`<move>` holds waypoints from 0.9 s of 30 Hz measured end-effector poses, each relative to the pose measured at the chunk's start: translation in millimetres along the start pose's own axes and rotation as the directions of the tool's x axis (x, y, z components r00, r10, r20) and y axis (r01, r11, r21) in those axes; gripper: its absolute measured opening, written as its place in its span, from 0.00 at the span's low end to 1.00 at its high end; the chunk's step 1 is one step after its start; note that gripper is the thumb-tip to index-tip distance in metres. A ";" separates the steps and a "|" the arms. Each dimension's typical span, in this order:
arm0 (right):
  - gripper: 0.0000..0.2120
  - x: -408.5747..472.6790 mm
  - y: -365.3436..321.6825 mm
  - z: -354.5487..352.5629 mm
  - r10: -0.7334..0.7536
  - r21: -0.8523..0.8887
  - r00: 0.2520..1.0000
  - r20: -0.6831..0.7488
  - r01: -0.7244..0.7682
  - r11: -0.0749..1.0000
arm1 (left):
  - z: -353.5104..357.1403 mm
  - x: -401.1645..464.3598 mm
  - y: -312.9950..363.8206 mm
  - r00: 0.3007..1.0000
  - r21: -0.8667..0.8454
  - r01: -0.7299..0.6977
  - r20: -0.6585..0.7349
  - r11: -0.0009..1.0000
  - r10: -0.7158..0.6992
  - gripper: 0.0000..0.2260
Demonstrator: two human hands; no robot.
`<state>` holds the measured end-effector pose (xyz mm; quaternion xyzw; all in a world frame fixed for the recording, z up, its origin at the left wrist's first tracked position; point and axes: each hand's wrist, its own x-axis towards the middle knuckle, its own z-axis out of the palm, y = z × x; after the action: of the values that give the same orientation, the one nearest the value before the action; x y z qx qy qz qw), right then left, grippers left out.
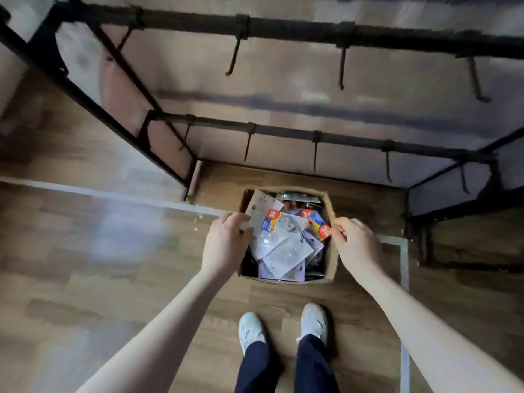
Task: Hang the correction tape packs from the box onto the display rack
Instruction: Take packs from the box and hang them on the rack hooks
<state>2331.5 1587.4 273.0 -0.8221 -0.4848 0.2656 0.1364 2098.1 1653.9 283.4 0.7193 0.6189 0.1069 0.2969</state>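
A brown cardboard box (332, 259) stands on the wooden floor below me, filled with several correction tape packs (283, 242) in clear blisters with blue, yellow and red cards. My left hand (225, 245) is over the box's left side and pinches a pale pack (262, 207) that tilts up out of the box. My right hand (355, 243) is at the box's right edge, its fingers curled onto a pack with a red sticker (321, 226). The black display rack (297, 28) rises beyond the box, its upper hooks (342, 68) and lower hooks (315, 153) bare.
My two white shoes (283, 326) stand just behind the box. Pale tape lines (404, 265) mark the floor to the left and right. The rack's black frame legs (422, 236) meet the floor at the left and right of the box.
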 end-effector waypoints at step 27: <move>0.06 101.5 153.7 268.6 0.255 0.195 0.875 0.411 -0.357 0.913 | 285.8 98.1 -172.7 0.833 0.369 0.383 0.258 0.847 -0.489 0.30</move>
<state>2329.6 1591.1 -52.6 -0.7965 -0.3245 0.4993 0.1051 2125.1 1673.2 -63.1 0.6012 0.7155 -0.1869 0.3027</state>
